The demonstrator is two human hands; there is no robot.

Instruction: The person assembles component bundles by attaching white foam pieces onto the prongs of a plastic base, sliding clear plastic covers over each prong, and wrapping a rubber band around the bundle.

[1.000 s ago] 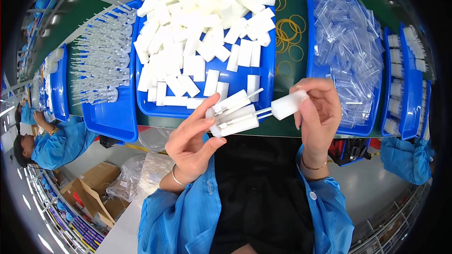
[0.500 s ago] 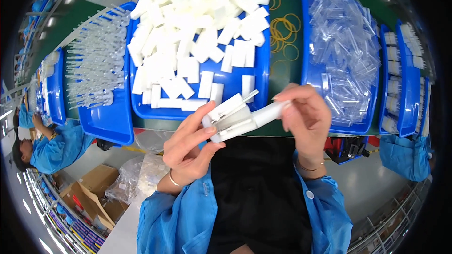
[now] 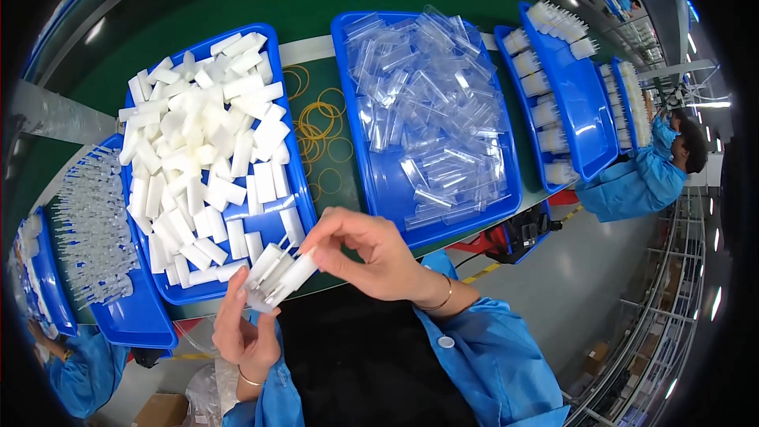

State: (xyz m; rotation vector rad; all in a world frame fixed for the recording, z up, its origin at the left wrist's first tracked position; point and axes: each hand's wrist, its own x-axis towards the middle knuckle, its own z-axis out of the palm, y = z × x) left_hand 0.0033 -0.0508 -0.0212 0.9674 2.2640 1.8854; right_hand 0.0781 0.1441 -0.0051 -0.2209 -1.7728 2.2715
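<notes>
My left hand [image 3: 247, 340] grips a small white bundle [image 3: 267, 274] from below, between thumb and fingers. Thin pale rods stick out of its upper end. A white foam block [image 3: 298, 272] lies along the bundle's right side, pinched at its upper end by my right hand [image 3: 371, 257]. Whether the block is fixed to the bundle, I cannot tell. Just beyond my hands stands a blue tray [image 3: 194, 292] heaped with white foam blocks [image 3: 205, 138]. To its right, another blue tray [image 3: 433, 233] holds clear plastic pieces [image 3: 427, 103].
Yellow rubber bands [image 3: 316, 126] lie on the green table [image 3: 237, 4] between the trays. At left, a blue tray [image 3: 130, 320] holds thin translucent stemmed parts [image 3: 91, 229]. Trays with white bundles [image 3: 545, 115] stand at right. Co-workers in blue [image 3: 640, 178] sit on both sides.
The foam block in my right hand has swung from sticking out to the right to lying along the bundle. The view has turned right, so the trays appear further left.
</notes>
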